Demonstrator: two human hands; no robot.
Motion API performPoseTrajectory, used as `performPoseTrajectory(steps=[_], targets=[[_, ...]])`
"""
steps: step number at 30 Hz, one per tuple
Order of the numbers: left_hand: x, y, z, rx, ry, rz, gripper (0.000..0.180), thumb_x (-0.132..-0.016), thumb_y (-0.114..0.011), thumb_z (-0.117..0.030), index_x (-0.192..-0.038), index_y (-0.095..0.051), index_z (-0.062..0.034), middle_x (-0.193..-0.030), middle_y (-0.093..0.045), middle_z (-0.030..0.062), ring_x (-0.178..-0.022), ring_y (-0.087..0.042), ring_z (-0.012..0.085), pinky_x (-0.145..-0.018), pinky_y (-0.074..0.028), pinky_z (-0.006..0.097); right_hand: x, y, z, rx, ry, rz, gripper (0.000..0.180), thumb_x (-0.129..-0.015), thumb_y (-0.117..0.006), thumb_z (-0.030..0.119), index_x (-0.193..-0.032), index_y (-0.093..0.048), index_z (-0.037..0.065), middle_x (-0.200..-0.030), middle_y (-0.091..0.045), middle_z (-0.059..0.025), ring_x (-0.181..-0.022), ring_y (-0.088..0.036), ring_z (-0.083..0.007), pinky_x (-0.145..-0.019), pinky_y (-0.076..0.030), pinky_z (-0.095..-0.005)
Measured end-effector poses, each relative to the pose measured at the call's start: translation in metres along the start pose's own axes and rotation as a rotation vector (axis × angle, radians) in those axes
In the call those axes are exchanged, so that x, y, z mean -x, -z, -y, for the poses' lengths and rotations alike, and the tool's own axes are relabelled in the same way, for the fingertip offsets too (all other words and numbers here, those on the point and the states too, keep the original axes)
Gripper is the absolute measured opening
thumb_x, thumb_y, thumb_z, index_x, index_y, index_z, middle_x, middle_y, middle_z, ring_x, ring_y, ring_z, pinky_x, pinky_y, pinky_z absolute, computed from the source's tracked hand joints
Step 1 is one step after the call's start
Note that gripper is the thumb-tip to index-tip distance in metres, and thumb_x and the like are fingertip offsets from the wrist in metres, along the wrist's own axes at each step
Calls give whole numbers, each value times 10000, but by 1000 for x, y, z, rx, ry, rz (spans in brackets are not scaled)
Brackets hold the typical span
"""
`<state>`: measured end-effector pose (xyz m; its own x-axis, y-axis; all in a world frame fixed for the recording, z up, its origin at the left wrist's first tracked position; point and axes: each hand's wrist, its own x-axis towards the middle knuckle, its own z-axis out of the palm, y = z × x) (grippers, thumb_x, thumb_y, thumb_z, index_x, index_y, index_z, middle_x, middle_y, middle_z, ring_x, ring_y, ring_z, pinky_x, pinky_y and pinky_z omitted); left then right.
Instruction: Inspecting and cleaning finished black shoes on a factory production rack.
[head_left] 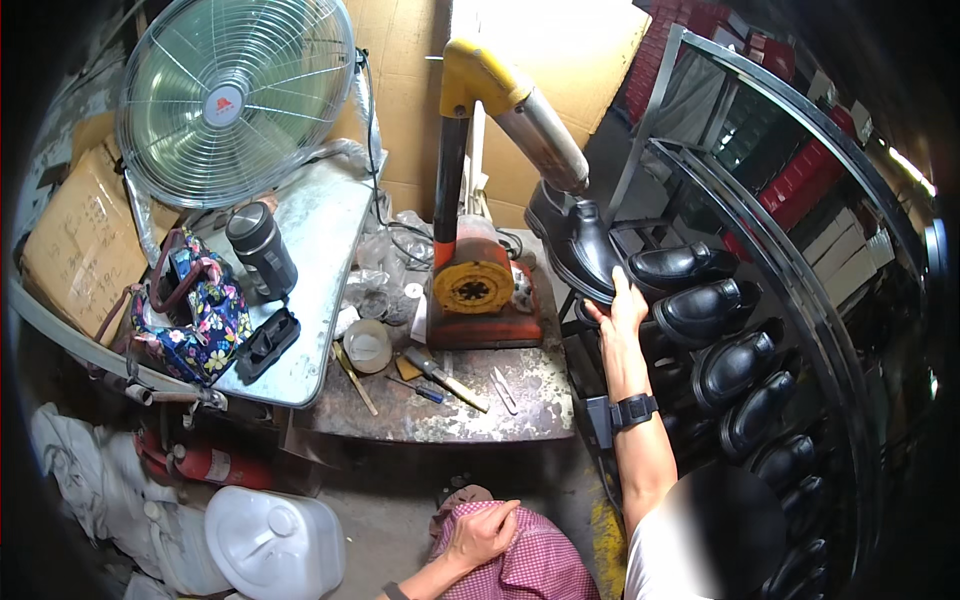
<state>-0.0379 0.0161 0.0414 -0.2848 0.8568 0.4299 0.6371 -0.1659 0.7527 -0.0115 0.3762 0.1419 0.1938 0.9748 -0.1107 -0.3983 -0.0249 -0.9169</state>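
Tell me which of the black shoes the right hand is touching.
The right hand touches the black shoe mounted on the machine's metal arm, sole side toward the fingers. The other black shoes sit in a row on the rack, untouched.

1 head-worn fisheye looks steeply down, close over the workbench (430, 415).

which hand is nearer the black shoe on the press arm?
Right. The right hand touches the black shoe at its sole; the left hand rests far below on the checked cloth.
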Motion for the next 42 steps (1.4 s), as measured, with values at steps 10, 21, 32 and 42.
performPoseTrajectory(steps=[10,21,32,42], targets=[[2,-1,-2,-11,-10,-15,163,-736,-595,-78,-880,-626,-7,-669,-610,107,-573,-604,215,-500,-478,294,-15,-16,11,-442,-507,67,398,-787,-638,308,-880,-555,-71,-790,-611,-218,-566,-611,-333,-464,-556,-341],[3,-2,-7,-7,-9,-23,155,-744,-588,-78,-883,-624,-18,-658,-604,110,-564,-599,226,-490,-471,302,-11,-29,23,-491,-493,136,379,-829,-584,322,-904,-553,-49,-796,-619,-203,-610,-620,-326,-523,-567,-364],[12,-2,-15,-31,40,-24,140,-756,-581,-78,-867,-645,-22,-638,-600,136,-558,-601,243,-509,-469,320,61,97,10,-434,-617,138,335,-795,-610,358,-905,-611,42,-823,-651,-112,-589,-619,-246,-451,-543,-286],[-25,21,-49,1375,835,265,609,-856,-481,-367,-1342,-263,-72,-1294,-412,151,-1054,-514,217,-726,-493,310,222,353,65,-88,-406,435,613,-732,-647,91,-1284,-382,53,-1135,-552,-94,-965,-575,-230,-808,-474,-386]])
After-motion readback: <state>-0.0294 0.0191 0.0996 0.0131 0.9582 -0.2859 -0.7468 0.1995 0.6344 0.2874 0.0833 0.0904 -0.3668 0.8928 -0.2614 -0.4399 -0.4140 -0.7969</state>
